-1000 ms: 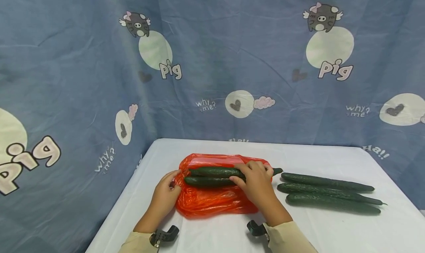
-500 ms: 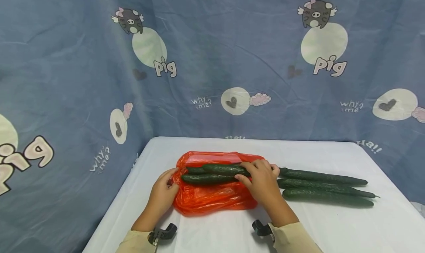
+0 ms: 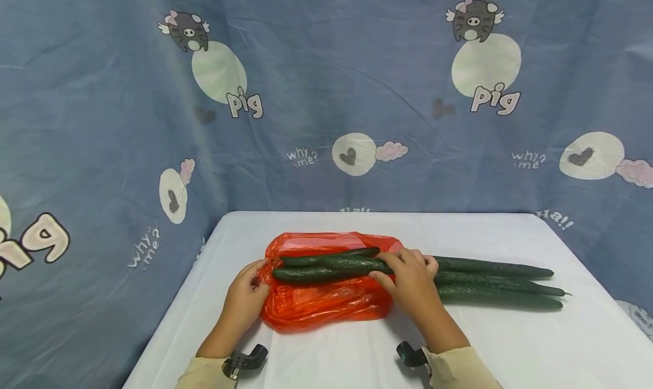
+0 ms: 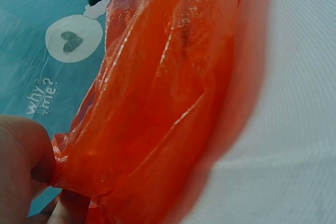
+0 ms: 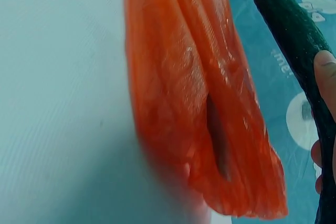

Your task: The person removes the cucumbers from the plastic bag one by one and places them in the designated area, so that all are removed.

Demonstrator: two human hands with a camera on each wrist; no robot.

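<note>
A red plastic bag [image 3: 326, 307] lies crumpled on the white table, with three dark green cucumbers on it. My left hand [image 3: 246, 291] pinches the bag's left edge; in the left wrist view the film bunches between thumb and fingers. My right hand [image 3: 414, 278] grips the middle cucumber [image 3: 352, 262] near its right part, and its far end is hidden behind the hand. The right wrist view shows that held cucumber [image 5: 294, 30] beyond the bag. Behind it lies another cucumber [image 3: 363, 252]; in front is the third cucumber [image 3: 306, 274].
Three more cucumbers [image 3: 505, 284] lie side by side on the table [image 3: 535, 349] to the right, their left ends partly behind my right hand. A blue cloth [image 3: 398, 94] with pig prints hangs behind and at the left. Wrist cameras sit on both arms.
My right hand has slid its cucumber to the right, exposing more of the cucumber behind it. My left hand keeps hold of the bag's left edge. The head view has shifted slightly.
</note>
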